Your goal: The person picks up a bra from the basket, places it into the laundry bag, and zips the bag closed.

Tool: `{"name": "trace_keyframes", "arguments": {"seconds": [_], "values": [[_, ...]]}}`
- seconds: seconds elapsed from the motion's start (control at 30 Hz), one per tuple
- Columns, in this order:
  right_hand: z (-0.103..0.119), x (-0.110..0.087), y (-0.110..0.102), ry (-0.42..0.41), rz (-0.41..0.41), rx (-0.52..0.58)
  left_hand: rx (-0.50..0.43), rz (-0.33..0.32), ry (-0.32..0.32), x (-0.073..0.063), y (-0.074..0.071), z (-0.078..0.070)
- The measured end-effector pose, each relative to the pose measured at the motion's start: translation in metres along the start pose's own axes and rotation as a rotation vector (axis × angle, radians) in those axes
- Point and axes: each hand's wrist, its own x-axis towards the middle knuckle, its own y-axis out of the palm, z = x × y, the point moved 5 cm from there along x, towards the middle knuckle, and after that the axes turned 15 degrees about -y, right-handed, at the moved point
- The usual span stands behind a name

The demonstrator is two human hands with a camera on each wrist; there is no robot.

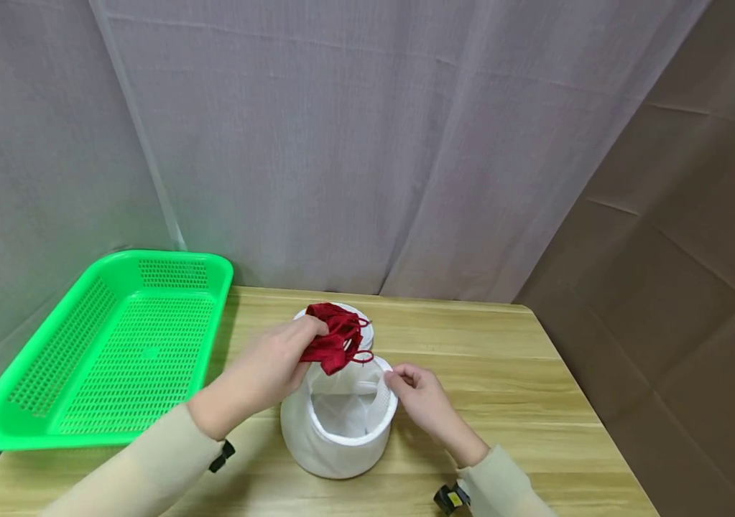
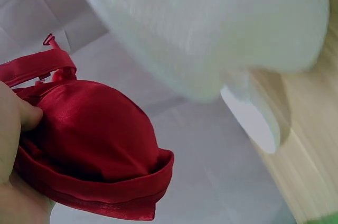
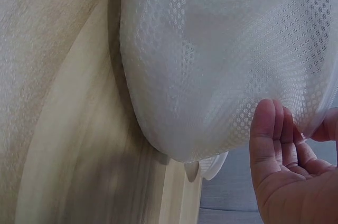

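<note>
My left hand grips a red bra just above the far rim of a white mesh laundry bag. In the left wrist view the folded bra shows a smooth cup, a band and a strap, with the thumb pressed on the cup. The bag stands upright on the table with its round mouth open upward. Its lid is folded back behind, partly hidden by the bra. My right hand pinches the bag's rim on the right side, and the right wrist view shows the mesh wall beside its fingers.
A bright green plastic basket with perforated sides stands at the left of the wooden table. Grey cloth hangs behind the table, and a brown covering rises along the right edge.
</note>
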Motion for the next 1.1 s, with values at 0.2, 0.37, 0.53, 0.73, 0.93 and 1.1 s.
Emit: {"name": "trace_keyframes", "arguments": {"seconds": [0.2,0.37,0.53,0.73,0.93,1.1], "values": [[-0.028,0.007,0.001,-0.016,-0.047,-0.029,-0.016,0.064,0.066,-0.007,0.021,-0.020],[-0.036,0.007,0.003,-0.033,-0.069,-0.026,-0.008,0.165,0.073,-0.018,0.040,-0.025],[-0.033,0.006,0.004,-0.050,-0.063,-0.039,0.001,0.308,0.041,-0.028,0.055,-0.025],[-0.033,0.006,0.005,-0.056,-0.038,-0.041,0.027,0.448,-0.017,-0.039,0.074,-0.021],[-0.034,0.005,0.005,-0.076,-0.028,-0.041,0.108,0.472,0.003,-0.050,0.083,-0.020],[-0.036,0.006,0.006,-0.076,-0.028,-0.031,0.078,0.464,0.028,-0.049,0.076,-0.018]]}}
